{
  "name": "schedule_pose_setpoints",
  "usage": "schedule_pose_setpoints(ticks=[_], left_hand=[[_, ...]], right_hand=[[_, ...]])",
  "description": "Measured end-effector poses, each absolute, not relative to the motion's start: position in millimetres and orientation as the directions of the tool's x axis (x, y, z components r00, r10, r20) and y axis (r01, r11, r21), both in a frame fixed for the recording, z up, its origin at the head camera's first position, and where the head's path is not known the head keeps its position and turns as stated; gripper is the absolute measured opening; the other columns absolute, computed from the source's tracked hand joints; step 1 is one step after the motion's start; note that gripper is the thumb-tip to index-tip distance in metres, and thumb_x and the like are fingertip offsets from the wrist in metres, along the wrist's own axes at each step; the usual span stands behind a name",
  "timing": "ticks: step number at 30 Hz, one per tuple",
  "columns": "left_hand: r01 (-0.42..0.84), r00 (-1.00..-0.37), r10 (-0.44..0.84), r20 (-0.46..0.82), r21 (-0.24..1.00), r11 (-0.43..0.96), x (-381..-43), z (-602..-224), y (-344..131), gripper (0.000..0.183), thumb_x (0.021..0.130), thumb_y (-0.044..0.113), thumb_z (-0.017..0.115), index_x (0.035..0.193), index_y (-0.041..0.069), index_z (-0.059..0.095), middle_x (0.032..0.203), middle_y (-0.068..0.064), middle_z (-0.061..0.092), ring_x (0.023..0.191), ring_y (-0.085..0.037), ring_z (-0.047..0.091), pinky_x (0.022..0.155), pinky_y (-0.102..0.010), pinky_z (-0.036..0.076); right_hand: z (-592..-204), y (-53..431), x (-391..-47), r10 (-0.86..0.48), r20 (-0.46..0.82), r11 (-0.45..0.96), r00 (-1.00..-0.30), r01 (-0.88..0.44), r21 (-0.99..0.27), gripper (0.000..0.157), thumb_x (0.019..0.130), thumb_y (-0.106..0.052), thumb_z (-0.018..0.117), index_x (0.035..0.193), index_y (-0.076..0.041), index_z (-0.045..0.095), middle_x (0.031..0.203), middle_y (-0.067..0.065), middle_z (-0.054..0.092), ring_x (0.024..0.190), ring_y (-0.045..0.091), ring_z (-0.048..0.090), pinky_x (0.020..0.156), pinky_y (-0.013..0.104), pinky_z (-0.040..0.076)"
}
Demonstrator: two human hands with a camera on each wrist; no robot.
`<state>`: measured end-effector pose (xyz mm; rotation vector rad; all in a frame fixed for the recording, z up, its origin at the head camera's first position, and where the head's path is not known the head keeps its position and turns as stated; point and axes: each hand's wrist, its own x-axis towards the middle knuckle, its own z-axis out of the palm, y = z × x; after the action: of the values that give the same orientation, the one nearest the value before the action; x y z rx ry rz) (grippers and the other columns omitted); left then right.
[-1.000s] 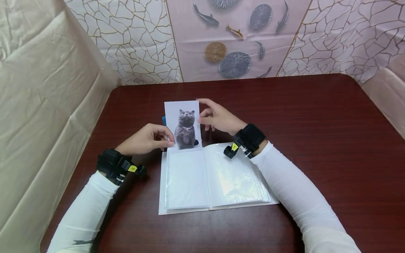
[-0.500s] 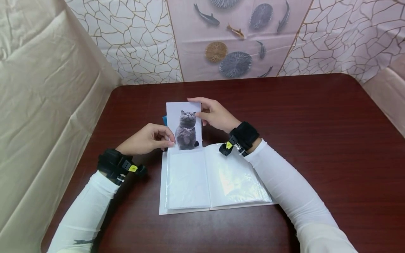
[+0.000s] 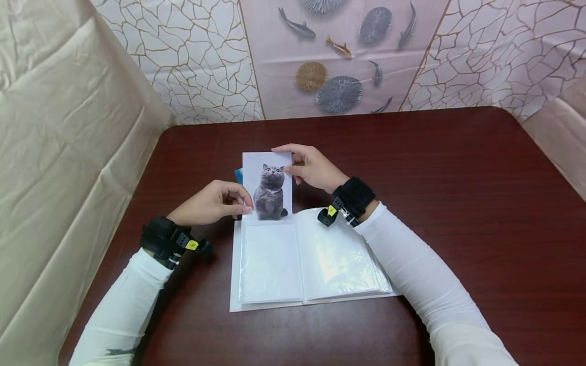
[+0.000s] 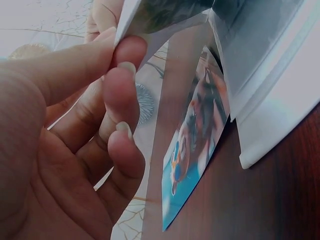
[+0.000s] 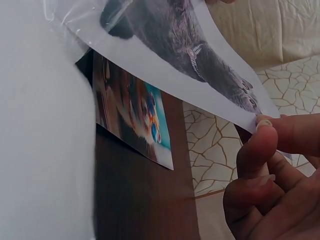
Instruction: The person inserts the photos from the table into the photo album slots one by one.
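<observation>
A photo of a grey cat [image 3: 269, 195] stands above the left page of an open photo album [image 3: 270, 264], its lower edge at the mouth of the clear pocket. My left hand [image 3: 220, 201] pinches the photo's left edge low down, close to the pocket mouth. In the left wrist view, thumb and forefinger meet on the sheet's edge. My right hand [image 3: 316, 166] grips the upper right part of the photo, thumb in front and forefinger along the top edge. The right wrist view shows the photo [image 5: 220, 95] bowed between the hands.
Behind the cat photo, a second, colourful photo [image 5: 135, 110] with blue and orange sticks out beyond the album. Its blue corner [image 3: 238, 176] shows in the head view. The album's right page [image 3: 341, 254] has a glossy clear pocket. A dark red wooden table [image 3: 458, 203] lies beneath.
My right hand has shifted left, from the photo's right edge to its upper right corner. The cat photo has slid slightly down toward the pocket. My left hand has barely moved.
</observation>
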<state>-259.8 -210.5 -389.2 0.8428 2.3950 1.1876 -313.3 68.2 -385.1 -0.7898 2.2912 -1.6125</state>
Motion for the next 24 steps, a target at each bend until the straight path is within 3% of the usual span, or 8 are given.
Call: schedule_pose_setpoints(ticks=[13, 24], left_hand=[[0.361, -0.763, 0.645, -0.032, 0.808, 0.467, -258.9, -388.6, -210.2, 0.019, 0.086, 0.030, 0.070, 0.097, 0.014, 0.069, 0.085, -0.002, 0.068, 0.069, -0.019, 0.059, 0.066, -0.044, 0.054], [0.330, -0.773, 0.632, -0.060, 0.813, 0.480, -258.0, -386.8, -209.5, 0.021, 0.084, 0.028, 0.071, 0.099, 0.013, 0.069, 0.090, -0.003, 0.069, 0.072, -0.020, 0.060, 0.070, -0.044, 0.054]], right_hand=[[-386.2, 68.9, -313.3, -0.565, 0.098, 0.263, -0.819, -0.292, -0.919, 0.048, 0.091, -0.004, 0.061, 0.137, -0.016, 0.053, 0.069, 0.014, 0.047, 0.057, 0.030, 0.049, 0.054, 0.030, 0.037], [-385.5, 70.0, -311.2, -0.581, 0.073, 0.279, -0.810, -0.283, -0.918, 0.048, 0.090, -0.003, 0.062, 0.137, -0.014, 0.054, 0.066, 0.010, 0.043, 0.062, 0.041, 0.048, 0.058, 0.032, 0.041]])
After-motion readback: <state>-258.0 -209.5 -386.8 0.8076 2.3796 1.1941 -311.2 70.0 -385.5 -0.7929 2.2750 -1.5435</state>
